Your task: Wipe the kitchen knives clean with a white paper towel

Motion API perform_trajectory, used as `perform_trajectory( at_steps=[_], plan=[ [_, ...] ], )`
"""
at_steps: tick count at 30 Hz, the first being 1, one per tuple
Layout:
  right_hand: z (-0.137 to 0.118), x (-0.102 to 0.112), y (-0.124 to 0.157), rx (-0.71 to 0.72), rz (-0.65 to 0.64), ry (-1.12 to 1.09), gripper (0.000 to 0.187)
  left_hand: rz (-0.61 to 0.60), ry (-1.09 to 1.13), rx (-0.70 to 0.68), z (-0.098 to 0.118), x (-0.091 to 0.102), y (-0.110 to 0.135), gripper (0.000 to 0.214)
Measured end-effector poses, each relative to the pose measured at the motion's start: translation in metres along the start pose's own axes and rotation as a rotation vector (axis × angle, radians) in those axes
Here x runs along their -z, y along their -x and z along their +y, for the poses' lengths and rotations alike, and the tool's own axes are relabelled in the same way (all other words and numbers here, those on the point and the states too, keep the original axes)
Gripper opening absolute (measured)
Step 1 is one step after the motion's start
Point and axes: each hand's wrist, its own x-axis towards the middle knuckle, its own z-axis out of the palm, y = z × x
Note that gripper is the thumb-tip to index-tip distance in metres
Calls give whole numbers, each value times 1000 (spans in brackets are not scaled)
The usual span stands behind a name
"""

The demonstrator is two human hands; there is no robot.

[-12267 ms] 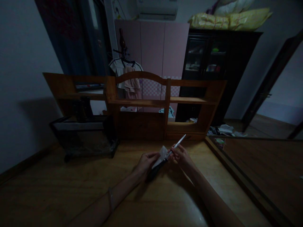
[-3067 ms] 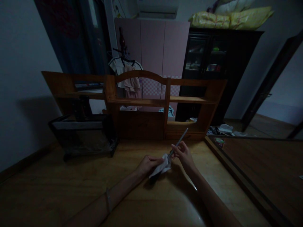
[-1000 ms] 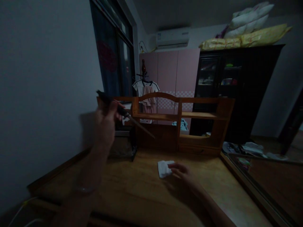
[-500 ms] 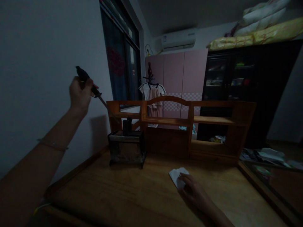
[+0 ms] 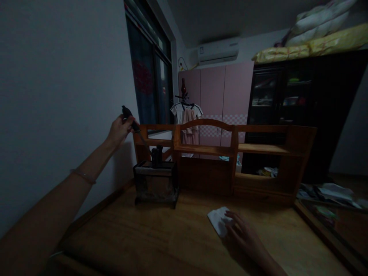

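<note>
My left hand (image 5: 119, 128) is raised at the left and closed round the black handle of a knife (image 5: 130, 120). Its thin blade slants down to the right toward a dark knife rack (image 5: 155, 180) standing on the wooden table (image 5: 161, 237). Other dark handles stick up from the rack's top. My right hand (image 5: 244, 235) lies low on the table with its fingers spread flat on the edge of a folded white cloth (image 5: 217, 222).
A wooden shelf unit (image 5: 230, 153) runs along the table's back edge. Behind it are pink wardrobe doors (image 5: 218, 92), hanging clothes (image 5: 186, 115), a dark glass cabinet (image 5: 287, 103) with bedding on top, and a window (image 5: 149, 84). A grey wall is at the left.
My left hand has come down and to the right with the knife, closer to the rack. My right hand still rests on the white cloth.
</note>
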Motion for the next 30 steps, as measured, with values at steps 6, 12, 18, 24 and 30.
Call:
perform_trajectory(
  at_steps=[6,12,18,24,30],
  plan=[
    [4,0,-1,-58,57,-40,39,-29,66,37,1,-2,-1,20],
    [13,0,-2,-101,98,-54,41,-39,-26,51,-7,-2,-11,23],
    [19,-3,-2,-77,81,-1,42,-98,-163,40,-12,-4,-20,28],
    [27,-10,-1,-101,74,36,45,-177,-238,74,-21,-7,-23,31],
    [40,-16,-1,-157,76,57,50,-327,-374,186,-27,-25,-14,41]
  ],
)
